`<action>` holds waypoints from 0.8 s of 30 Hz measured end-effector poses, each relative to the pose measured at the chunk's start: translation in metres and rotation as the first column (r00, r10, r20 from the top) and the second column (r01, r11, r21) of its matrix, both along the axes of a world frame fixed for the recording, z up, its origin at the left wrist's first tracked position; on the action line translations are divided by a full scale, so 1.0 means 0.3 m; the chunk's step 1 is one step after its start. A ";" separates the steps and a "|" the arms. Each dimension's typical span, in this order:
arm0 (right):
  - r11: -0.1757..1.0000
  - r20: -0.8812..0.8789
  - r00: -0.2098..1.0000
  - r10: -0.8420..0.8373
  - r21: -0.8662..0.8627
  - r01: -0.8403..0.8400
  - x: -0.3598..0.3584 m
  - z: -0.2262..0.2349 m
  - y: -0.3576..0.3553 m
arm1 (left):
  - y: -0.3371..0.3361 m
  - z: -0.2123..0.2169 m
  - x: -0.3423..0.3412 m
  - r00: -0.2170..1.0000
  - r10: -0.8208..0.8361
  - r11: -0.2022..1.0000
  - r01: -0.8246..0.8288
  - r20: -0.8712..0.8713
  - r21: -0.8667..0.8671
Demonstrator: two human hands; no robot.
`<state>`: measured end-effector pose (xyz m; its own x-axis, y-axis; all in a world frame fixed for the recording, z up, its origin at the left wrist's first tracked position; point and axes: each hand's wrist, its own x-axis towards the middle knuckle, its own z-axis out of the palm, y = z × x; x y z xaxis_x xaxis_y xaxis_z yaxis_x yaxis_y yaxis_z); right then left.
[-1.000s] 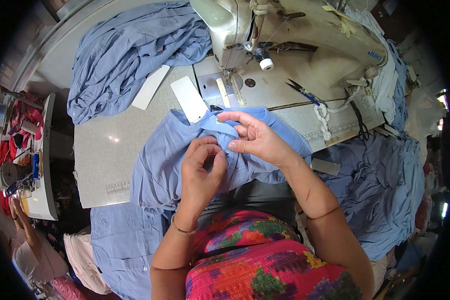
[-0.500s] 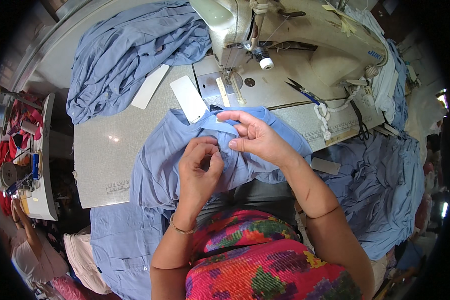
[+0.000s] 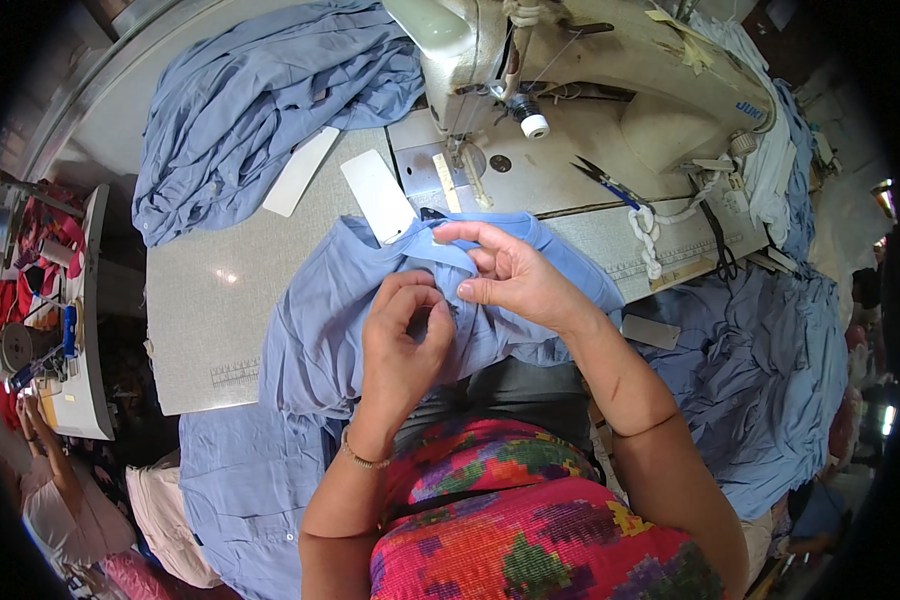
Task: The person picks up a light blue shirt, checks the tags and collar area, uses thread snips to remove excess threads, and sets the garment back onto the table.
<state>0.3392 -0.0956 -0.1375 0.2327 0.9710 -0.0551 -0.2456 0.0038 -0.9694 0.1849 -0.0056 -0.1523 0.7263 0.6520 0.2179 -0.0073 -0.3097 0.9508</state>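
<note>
A light blue shirt [image 3: 315, 305] lies bunched over the table's front edge and my lap, its collar band [image 3: 435, 254] toward the sewing machine. My left hand [image 3: 407, 335] is closed in a pinch on the shirt just below the collar; its fingertips partly hide what they grip. From the right, my right hand [image 3: 515, 278] holds the collar end, its index finger stretched along the band and its thumb lower down. A white card tag [image 3: 378, 197] lies against the collar, next to a small dark piece [image 3: 431, 214] at the neck.
The sewing machine [image 3: 660, 80] stands beyond the shirt, its presser foot [image 3: 458, 158] close ahead. Scissors [image 3: 607, 184] lie to the right by a knotted cord [image 3: 650, 245]. Blue garments are piled at far left [image 3: 270, 100] and right [image 3: 760, 370]. A person's arm [image 3: 60, 465] shows at far left.
My left hand has shifted slightly, its wrist and fingers turning a little to the right. My right hand and the shirt stay almost where they were.
</note>
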 end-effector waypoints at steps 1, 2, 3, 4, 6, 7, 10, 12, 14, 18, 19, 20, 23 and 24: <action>1.000 -0.004 1.000 0.001 0.000 -0.001 -0.003 0.005 0.001 | 0.001 0.003 0.000 1.000 0.007 1.000 -0.007 -0.002 0.022; 1.000 -0.005 1.000 0.016 -0.003 -0.016 0.002 -0.001 0.000 | 0.000 0.004 0.002 1.000 0.011 0.999 -0.011 -0.003 0.043; 0.999 -0.005 0.999 0.031 -0.007 -0.032 0.010 -0.013 -0.003 | 0.000 0.003 0.003 1.000 0.012 0.999 -0.012 -0.004 0.040; 0.999 -0.005 0.999 0.047 -0.011 -0.047 0.014 -0.019 -0.004 | 0.001 0.001 0.004 1.000 0.013 0.999 -0.013 -0.006 0.037; 0.998 -0.006 0.999 0.052 -0.024 -0.053 0.014 -0.016 -0.003 | 0.002 -0.001 0.003 1.000 0.016 0.999 -0.016 -0.007 0.033; 0.998 -0.006 0.998 0.055 -0.030 -0.055 0.014 -0.015 -0.003 | 0.002 -0.001 0.004 1.000 0.017 0.999 -0.017 -0.006 0.032; 1.000 0.006 1.000 0.017 0.010 -0.017 0.011 -0.024 -0.004 | 0.002 -0.003 0.007 1.000 0.018 0.999 -0.018 -0.005 0.028; 0.999 0.109 0.994 -0.019 -0.046 0.024 0.010 -0.012 -0.019 | 0.003 -0.002 0.009 1.000 0.024 1.000 -0.024 0.006 0.015; 0.988 0.333 0.937 -0.104 -0.075 0.136 0.022 0.014 -0.044 | 0.002 0.003 0.012 0.999 0.035 0.999 -0.035 0.027 -0.004; 0.875 0.977 0.159 -0.143 0.050 0.481 0.138 0.084 -0.123 | 0.005 -0.006 0.005 0.998 0.050 0.998 -0.051 0.029 0.040; 0.847 0.992 -0.017 -0.125 0.115 0.519 0.195 0.081 -0.148 | 0.004 -0.004 0.007 0.998 0.051 0.997 -0.053 0.033 0.050; 0.814 0.976 -0.194 -0.095 0.189 0.550 0.255 0.071 -0.182 | 0.000 -0.001 0.014 0.998 0.044 0.997 -0.046 0.040 0.062; 0.771 0.990 -0.131 0.051 0.044 0.636 0.388 0.033 -0.237 | 0.003 -0.005 0.009 1.000 0.025 0.995 -0.026 0.013 0.093; 0.769 0.992 -0.107 0.070 0.014 0.639 0.404 0.033 -0.244 | 0.005 -0.007 0.009 0.999 0.027 0.994 -0.029 0.023 0.106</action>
